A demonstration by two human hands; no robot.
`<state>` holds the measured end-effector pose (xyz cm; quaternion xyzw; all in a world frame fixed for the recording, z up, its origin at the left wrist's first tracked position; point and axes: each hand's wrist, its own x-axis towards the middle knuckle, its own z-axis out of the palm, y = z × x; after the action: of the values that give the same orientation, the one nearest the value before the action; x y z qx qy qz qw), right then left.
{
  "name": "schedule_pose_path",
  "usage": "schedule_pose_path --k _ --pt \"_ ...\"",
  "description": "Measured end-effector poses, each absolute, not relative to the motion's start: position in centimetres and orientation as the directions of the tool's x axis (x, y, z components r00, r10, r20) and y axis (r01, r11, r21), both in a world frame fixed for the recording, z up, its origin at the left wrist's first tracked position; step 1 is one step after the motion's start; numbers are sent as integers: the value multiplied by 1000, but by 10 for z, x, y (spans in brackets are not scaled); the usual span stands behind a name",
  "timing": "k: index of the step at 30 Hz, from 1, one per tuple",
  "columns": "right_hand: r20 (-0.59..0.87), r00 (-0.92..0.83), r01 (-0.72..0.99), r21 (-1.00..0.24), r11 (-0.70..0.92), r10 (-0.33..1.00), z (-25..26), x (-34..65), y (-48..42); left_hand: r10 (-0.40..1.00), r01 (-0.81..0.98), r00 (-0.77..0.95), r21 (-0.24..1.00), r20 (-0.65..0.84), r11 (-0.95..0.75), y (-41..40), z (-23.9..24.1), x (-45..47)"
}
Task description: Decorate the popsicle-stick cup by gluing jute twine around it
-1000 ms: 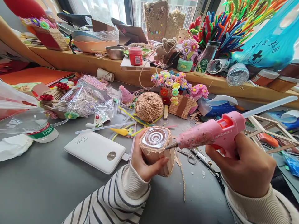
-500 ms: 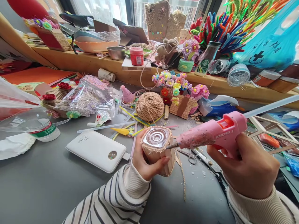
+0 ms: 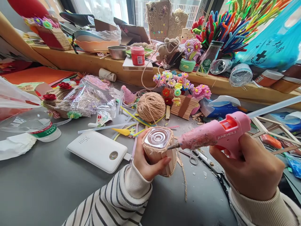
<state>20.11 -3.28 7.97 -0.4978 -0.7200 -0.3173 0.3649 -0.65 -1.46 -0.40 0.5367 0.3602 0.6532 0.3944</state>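
Currently, the stick-clad square container (image 3: 158, 151) is held above the grey table (image 3: 44, 188) in the left hand (image 3: 146, 164), its clear, ringed end face (image 3: 157, 138) turned upward and its long axis running down from there, leaning a little right. The left thumb presses across the near side while the fingers wrap the left side, their tips hidden. Fibrous twine trims the container's edges, and a loose twine strand (image 3: 185, 186) trails just right of it. The right hand (image 3: 252, 171) grips a pink ANDELI hot glue gun (image 3: 215, 134), fingers curled round the handle; whether the trigger is squeezed I cannot tell. The gun's long axis slopes down leftward, its metal nozzle (image 3: 174, 146) at the container's right corner, a translucent glue stick (image 3: 275, 106) jutting up rightward behind. Beyond the container sits a jute twine ball (image 3: 150, 107); a white power bank (image 3: 97, 153) lies left.
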Motion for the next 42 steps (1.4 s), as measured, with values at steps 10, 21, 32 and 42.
schedule_pose_path --k 10,21,32,42 --pt "845 -237 950 98 297 480 80 201 -32 901 -111 -78 894 427 -433 -15 -9 -11" --pt "839 -226 948 73 308 495 80 200 -32 906 -82 1 903 424 -422 -13 -15 -20" --pt "844 -232 950 91 298 483 79 202 -31 906 -81 -25 903 422 -423 -15 -14 -19" --pt "827 -265 944 117 309 496 76 208 -33 889 -71 14 888 457 -455 -15 -14 -20"
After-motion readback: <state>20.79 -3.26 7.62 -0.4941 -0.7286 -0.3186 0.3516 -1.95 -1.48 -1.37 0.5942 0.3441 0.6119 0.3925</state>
